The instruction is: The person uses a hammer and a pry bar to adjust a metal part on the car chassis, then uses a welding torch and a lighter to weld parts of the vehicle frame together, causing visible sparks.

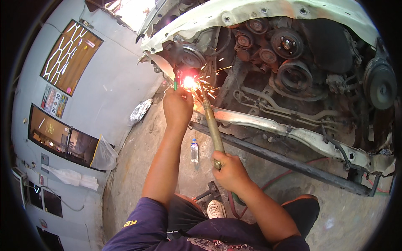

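Note:
My right hand point(229, 170) is closed round the lower end of a brass-coloured gas torch point(215, 131). The torch points up and away, its tip at a bright glow point(190, 83) that throws sparks to the right. Just left of the glow, my left hand point(177, 108) is closed on a slim green-handled tool point(175, 85); glare hides its far end. Both hands are at the left corner of a car's stripped front end, where the white lower crossmember point(261, 120) meets the upright body metal. The exact spot under the flame is washed out.
Engine pulleys point(287, 44) fill the bay at right. A dark bar point(289, 158) lies below the crossmember. On the concrete are a water bottle point(194, 151), a hammer point(212, 190), red and green hoses point(268, 183) and a silvery bundle point(141, 111) beside the pale wall point(98, 75).

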A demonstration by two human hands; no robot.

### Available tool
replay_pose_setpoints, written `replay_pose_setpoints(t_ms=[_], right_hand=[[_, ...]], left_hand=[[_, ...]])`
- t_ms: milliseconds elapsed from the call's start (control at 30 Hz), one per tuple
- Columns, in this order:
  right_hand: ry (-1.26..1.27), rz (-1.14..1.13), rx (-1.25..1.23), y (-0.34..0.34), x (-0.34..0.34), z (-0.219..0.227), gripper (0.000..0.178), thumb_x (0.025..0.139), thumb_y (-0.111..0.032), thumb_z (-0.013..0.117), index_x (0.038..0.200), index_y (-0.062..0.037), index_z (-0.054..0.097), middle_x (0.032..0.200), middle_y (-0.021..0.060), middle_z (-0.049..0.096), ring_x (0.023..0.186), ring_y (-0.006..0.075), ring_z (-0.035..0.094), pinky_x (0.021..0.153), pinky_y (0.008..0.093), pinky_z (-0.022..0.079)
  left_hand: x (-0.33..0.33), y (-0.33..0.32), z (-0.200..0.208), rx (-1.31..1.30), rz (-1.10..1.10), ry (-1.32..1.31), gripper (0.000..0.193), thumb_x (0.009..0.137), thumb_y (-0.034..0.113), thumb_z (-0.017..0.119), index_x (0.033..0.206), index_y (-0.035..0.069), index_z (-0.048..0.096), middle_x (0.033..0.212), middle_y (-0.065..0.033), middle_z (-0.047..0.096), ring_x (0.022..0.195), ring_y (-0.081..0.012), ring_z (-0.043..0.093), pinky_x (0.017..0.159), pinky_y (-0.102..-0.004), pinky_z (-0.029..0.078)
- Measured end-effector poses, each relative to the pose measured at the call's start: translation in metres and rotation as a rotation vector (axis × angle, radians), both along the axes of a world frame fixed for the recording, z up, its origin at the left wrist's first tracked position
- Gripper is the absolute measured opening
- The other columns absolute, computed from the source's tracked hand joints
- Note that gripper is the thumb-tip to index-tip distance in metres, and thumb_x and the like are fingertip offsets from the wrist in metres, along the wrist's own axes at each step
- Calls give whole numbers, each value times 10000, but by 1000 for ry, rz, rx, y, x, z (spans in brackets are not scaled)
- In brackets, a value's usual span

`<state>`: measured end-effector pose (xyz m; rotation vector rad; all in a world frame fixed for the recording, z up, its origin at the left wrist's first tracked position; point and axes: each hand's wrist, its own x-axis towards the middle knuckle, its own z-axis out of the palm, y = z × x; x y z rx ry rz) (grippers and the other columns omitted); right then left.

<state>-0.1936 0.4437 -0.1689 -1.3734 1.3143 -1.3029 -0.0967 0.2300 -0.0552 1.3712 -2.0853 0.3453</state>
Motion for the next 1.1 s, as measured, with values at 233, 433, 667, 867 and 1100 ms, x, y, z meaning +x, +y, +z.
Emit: replay_pose_setpoints(t_ms=[233, 433, 667, 867, 1100], right_hand=[[-41, 11, 5, 1, 0, -1, 231, 842, -69, 693, 1068, -72, 645, 965, 255, 696, 938, 480, 695, 811, 531, 553], [-21, 16, 2, 3, -3, 0, 233, 847, -62, 684, 1077, -73, 652, 954, 256, 695, 918, 479, 697, 794, 533, 554], [-28, 3, -24, 2, -1, 1, 233, 840, -49, 682, 1069, -69, 646, 943, 253, 695, 897, 478, 697, 781, 534, 553], [-47, -27, -5, 4, -5, 4, 243, 835, -54, 697, 1071, -70, 640, 978, 246, 695, 909, 472, 700, 781, 528, 555], [-86, -93, 83, 30, -46, 24, 163, 859, -49, 701, 1000, -48, 620, 846, 216, 679, 779, 403, 694, 703, 471, 539]], left_hand=[[4, 0, 23, -57, -125, -156, 74, 874, 104, 698, 843, 46, 731, 984, -174, 659, 868, -405, 686, 761, -512, 550], [15, -5, 38, -83, -197, -259, 108, 845, 119, 769, 825, 35, 705, 950, -156, 648, 840, -388, 681, 741, -506, 542], [28, -11, 48, -50, -245, -349, 121, 874, 122, 765, 825, 32, 701, 918, -145, 633, 808, -375, 659, 736, -488, 528], [32, 3, 52, -70, -263, -161, 95, 882, 63, 780, 969, 27, 774, 925, -113, 646, 731, -237, 681, 654, -383, 524], [39, 30, 67, -9, -168, -118, 102, 861, 55, 775, 961, 36, 782, 890, -107, 629, 761, -229, 646, 660, -376, 527]])
